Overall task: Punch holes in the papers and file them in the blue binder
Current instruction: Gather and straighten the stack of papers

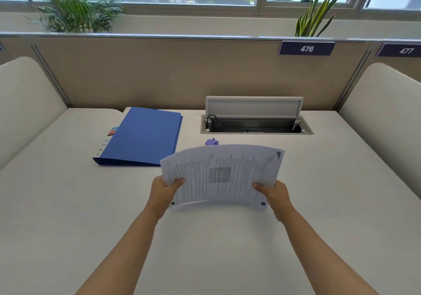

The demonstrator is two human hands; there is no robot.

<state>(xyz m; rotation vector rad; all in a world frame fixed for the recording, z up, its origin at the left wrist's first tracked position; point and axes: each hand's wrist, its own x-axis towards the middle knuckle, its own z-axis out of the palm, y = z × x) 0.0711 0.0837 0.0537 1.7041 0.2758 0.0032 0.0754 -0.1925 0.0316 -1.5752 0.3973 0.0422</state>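
Both hands — left hand [165,188], right hand [274,192] — grip the papers [222,174] by their short ends, with the purple punch [211,142] (half hidden) just behind — blue binder [143,135] far-left.

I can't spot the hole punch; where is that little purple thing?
In the head view, the purple thing sits on the desk centre, just behind the held papers, right of the blue binder.

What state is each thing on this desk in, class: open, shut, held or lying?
blue binder: shut, lying flat
papers: held upright, bowed
left hand: grip on papers
right hand: grip on papers
cable box lid: open
purple object: mostly hidden behind papers
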